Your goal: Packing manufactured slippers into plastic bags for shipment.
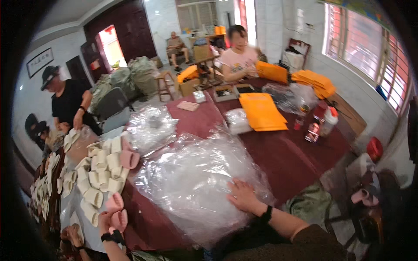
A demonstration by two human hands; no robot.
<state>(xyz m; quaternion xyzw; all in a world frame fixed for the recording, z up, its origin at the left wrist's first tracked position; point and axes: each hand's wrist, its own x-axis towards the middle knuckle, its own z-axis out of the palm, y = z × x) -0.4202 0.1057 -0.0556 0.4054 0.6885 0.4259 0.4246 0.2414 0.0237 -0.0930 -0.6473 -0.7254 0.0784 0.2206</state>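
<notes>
My left hand [104, 222] is closed on a pair of pink slippers [117, 213] at the near left edge of the dark red table. My right hand [244, 198], with a ring and a black wristband, lies flat with fingers apart on a big pile of clear plastic bags [191, 178]. Beyond my left hand, rows of cream slippers [102, 169] cover a pale surface, with another pink slipper [129, 159] on their right side.
A second heap of clear bags [151, 126] lies farther back. Orange mailer envelopes [262, 112], a lit phone [312, 132] and a white bottle [330, 121] occupy the right side. One co-worker sits across the table; others handle slippers at left, a co-worker's hands [73, 236] close to mine.
</notes>
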